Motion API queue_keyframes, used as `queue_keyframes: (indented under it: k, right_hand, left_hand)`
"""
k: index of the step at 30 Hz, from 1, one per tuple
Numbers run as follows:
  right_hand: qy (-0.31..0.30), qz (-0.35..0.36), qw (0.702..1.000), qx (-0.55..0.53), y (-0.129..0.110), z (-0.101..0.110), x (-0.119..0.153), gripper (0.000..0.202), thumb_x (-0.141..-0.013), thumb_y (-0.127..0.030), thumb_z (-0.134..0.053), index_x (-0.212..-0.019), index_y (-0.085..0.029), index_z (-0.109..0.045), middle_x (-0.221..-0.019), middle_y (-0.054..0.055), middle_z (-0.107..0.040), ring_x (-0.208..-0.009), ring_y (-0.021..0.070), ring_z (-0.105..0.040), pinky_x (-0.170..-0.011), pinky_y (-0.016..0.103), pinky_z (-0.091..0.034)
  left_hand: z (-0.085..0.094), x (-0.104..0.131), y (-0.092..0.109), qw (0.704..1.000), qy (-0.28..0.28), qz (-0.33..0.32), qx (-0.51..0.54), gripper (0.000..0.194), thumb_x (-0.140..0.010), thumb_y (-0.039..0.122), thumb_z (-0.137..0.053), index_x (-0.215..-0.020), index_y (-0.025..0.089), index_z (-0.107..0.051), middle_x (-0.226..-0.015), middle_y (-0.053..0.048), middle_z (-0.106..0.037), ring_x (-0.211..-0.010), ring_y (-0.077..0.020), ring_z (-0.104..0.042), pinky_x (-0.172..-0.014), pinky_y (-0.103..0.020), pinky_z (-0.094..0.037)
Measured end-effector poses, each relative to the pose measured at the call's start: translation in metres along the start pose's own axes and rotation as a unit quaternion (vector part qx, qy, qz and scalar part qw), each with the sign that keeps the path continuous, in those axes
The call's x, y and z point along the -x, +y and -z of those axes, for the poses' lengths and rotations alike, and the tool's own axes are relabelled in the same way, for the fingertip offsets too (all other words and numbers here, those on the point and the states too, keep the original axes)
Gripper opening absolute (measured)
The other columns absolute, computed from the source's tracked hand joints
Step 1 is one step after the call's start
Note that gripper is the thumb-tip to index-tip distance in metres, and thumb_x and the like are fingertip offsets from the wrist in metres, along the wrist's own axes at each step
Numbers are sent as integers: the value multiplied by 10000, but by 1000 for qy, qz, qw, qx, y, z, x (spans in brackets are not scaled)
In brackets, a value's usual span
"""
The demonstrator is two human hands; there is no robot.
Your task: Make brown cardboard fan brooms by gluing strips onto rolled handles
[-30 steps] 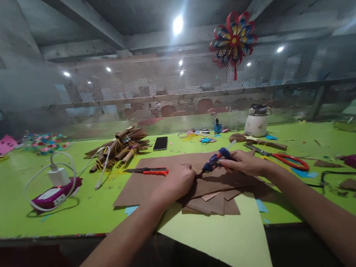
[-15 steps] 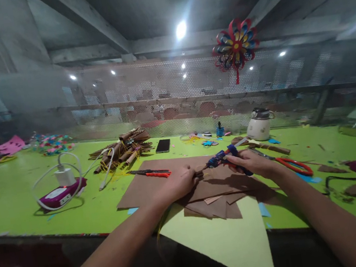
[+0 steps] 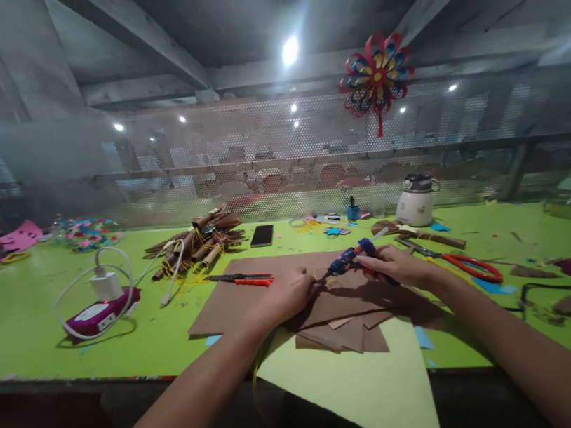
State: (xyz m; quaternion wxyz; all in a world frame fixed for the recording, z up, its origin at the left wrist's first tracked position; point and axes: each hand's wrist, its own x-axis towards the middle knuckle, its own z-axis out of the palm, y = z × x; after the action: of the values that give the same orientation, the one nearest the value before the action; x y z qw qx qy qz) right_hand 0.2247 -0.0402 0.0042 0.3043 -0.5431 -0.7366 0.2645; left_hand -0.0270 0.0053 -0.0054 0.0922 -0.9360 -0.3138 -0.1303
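My right hand is wrapped round a blue glue gun, with a pale glue stick poking out of its back end. The gun's nozzle points left and down, right at the fingertips of my left hand. Those fingers are closed on a small brown paper piece, mostly hidden by the hand. Both hands are over brown paper sheets; smaller brown paper pieces lie at their near edge. A cutter knife with an orange handle rests on the sheet, left of my left hand.
Orange-handled scissors lie right of my right hand. Behind are rolled brown paper tubes, a phone and a white bottle. A purple power strip with cables stands left. Pale yellow paper overhangs the table's front edge.
My right hand and the glue gun have moved slightly left, bringing the nozzle closer to my left fingertips. My left hand stays in nearly the same place.
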Motion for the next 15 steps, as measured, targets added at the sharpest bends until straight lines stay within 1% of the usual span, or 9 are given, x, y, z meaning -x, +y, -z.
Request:
queue_keyframes:
  k: [2,7,11,15]
  right_hand:
    - [4,1,1000,1,2,0,-1,529,-811,-610,-399,-663,-133,-572,-574,26,-520,-501,109,-425,-480,246,-322]
    - [10,2,1000,6,2,-1,-1,515,-812,-599,-407,-651,-139,-572,-575,25,-526,-510,117,-443,-486,252,-327]
    - [13,4,1000,17,-1,0,0,514,-813,-597,-406,-639,-142,-572,-570,24,-523,-523,124,-452,-499,256,-334]
    - [9,16,999,26,-1,1,1,517,-813,-603,-397,-623,-150,-559,-558,17,-513,-505,119,-437,-492,255,-331]
  left_hand:
    - [1,0,1,1000,-3,-1,-10,351,-898,298,-337,-818,125,-631,-764,-97,-596,-622,-164,-537,-579,-277,-385]
    - [1,-1,4,999,-10,17,-43,250,-838,225,-406,-828,122,-634,-766,-92,-598,-639,-161,-558,-572,-261,-393]
    - [-1,-2,2,999,-7,0,-41,296,-860,242,-367,-825,130,-639,-782,-94,-602,-657,-170,-565,-587,-272,-403]
    - [-2,-2,1,999,-9,8,-40,279,-851,238,-382,-816,126,-634,-784,-97,-599,-663,-169,-563,-597,-273,-405]
